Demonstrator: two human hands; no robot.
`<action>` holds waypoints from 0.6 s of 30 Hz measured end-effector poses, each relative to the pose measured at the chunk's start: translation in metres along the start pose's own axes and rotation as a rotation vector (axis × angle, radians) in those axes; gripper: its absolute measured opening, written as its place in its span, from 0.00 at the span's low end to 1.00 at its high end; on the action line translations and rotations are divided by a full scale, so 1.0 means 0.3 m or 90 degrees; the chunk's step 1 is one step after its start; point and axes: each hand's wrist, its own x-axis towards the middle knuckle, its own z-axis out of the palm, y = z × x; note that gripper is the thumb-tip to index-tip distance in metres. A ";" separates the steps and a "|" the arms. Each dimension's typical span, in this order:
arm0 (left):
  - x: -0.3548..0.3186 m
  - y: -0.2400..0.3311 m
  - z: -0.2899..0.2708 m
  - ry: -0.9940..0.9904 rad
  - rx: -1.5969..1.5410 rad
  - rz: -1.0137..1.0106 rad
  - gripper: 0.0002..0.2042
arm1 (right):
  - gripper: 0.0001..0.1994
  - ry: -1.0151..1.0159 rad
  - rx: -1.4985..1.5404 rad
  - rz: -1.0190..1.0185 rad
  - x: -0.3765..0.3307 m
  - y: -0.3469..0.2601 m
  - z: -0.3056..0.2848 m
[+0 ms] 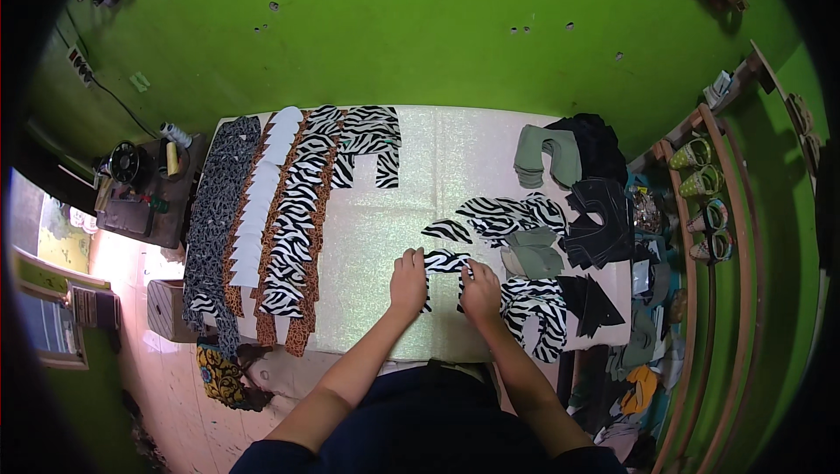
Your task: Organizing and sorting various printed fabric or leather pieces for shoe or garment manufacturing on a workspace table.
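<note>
**Inspector:** State the hands.

**Clerk:** The left hand (408,280) and the right hand (480,290) both rest palm down on a zebra-print piece (444,261) lying flat on the table (455,150). The fingers press on the fabric; whether either hand pinches an edge I cannot tell. The piece spans the gap between the two hands and shows mostly just beyond the fingertips.

**Inspector:** What lies about the grip?

**Clerk:** Just beyond the piece, to the left hand's far side, a small zebra scrap (447,231) lies apart from it. Beyond the right hand sits a heap of zebra cut-outs (512,214), with an olive-green piece (532,255) just beside it. Close to the right hand's outer side lies another zebra pile (535,315), touching or nearly touching the wrist, and past that some black pieces (595,299).

**Inspector:** And on the left hand's side?

**Clerk:** Well apart from it, long overlapping rows: zebra strips (297,220), white pieces (258,211), and a grey patterned row (217,203) at the table's edge. Farther beyond the right hand, a green stack (547,154) and dark fabric (599,146).
</note>
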 end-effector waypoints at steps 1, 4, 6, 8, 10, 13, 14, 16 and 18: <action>0.003 0.018 0.004 -0.027 -0.014 -0.045 0.22 | 0.13 0.008 0.004 0.015 -0.002 0.000 0.005; 0.028 0.057 -0.005 -0.079 -0.052 -0.151 0.24 | 0.13 -0.004 0.001 0.027 -0.003 0.000 0.008; 0.042 0.061 -0.022 -0.108 -0.082 -0.237 0.25 | 0.14 -0.027 -0.004 0.024 -0.002 0.002 0.001; 0.066 0.058 -0.032 -0.153 -0.105 -0.293 0.27 | 0.13 -0.045 0.003 0.026 0.001 0.007 -0.011; 0.082 0.034 -0.020 -0.174 -0.093 -0.311 0.25 | 0.13 -0.043 0.007 0.025 0.003 0.008 -0.014; 0.094 0.014 -0.017 -0.234 -0.050 -0.288 0.20 | 0.11 -0.050 0.025 0.015 0.001 0.007 -0.015; 0.093 0.012 -0.018 -0.270 -0.016 -0.250 0.18 | 0.11 -0.053 0.027 0.015 0.008 0.025 -0.019; 0.056 0.020 -0.025 -0.218 -0.053 -0.235 0.13 | 0.13 -0.060 0.074 0.042 0.018 0.034 -0.033; 0.035 0.022 -0.041 -0.127 -0.132 -0.190 0.12 | 0.10 -0.046 0.110 0.046 0.024 0.049 -0.050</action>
